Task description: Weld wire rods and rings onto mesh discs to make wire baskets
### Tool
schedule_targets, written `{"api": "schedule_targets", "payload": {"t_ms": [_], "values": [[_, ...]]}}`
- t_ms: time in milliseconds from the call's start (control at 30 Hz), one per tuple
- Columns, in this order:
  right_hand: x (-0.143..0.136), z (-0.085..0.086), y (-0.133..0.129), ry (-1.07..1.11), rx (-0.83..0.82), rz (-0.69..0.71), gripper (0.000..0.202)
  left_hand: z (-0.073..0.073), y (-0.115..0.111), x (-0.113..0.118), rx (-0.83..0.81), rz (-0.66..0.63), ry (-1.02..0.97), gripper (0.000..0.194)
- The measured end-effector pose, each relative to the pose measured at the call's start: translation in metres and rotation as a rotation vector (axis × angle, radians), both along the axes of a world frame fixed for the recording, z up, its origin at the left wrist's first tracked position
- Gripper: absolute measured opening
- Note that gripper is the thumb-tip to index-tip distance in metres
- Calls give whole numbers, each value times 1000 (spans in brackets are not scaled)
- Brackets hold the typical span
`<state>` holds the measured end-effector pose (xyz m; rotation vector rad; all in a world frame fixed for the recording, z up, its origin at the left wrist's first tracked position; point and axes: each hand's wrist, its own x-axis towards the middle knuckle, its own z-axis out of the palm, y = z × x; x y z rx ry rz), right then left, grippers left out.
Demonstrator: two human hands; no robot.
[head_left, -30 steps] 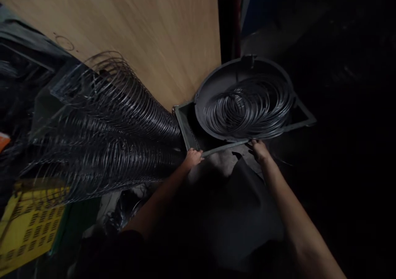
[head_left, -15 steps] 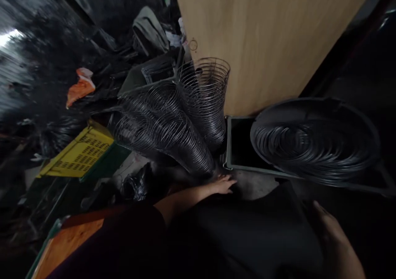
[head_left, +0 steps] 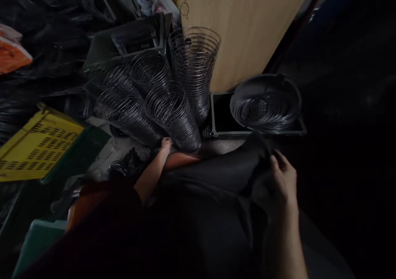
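Note:
A dark, limp black sheet [head_left: 216,176] spreads across the space before me; whether it is cloth or plastic I cannot tell. My right hand [head_left: 284,176] pinches its raised right edge between thumb and fingers. At the foot of the stacked wire coils [head_left: 176,114] is my left hand [head_left: 166,144], fingers curled closed; what they hold, if anything, is hidden. An orange ribbed surface [head_left: 182,160] shows just right of that hand, partly under the black sheet.
A tall wire coil [head_left: 198,73] leans by a wooden panel [head_left: 244,31]. Right of it, a round black tub [head_left: 287,89] with coiled wire rests on a rectangular bin [head_left: 214,118]. A yellow crate [head_left: 43,147] and a black plastic bundle [head_left: 130,163] lie left.
My left hand has gone left and its spread fingers have closed. My right hand has risen, lifting the black sheet's edge. The orange surface is now uncovered, and the view has shifted.

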<state>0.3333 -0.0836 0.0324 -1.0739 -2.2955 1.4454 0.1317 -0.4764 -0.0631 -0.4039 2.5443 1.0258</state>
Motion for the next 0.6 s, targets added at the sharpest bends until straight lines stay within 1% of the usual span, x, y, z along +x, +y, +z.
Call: {"api": "schedule_targets", "payload": {"t_ms": [67,100,133,200,267,333,400,500,600], "values": [[12,7,-21,50,3,33,62,7,-21,-8,143,221,36,45],[17,8,-29,71,-10,40,64,10,-29,-12,217,311,58,49],[21,9,-36,88,-31,45,66,13,-35,-16,293,386,78,53],[26,11,-45,117,-75,58,68,20,-40,-24,447,494,113,63],[26,17,-49,143,-108,71,67,27,-38,-30,597,548,145,70],[21,27,-48,176,-136,93,64,34,-31,-35,726,565,175,73],[17,38,-44,202,-147,106,62,40,-23,-38,818,578,197,74],[18,48,-30,216,-156,100,62,47,-15,-40,892,607,215,74],[31,44,-12,176,-181,52,65,53,-11,-45,916,608,239,73]]}}
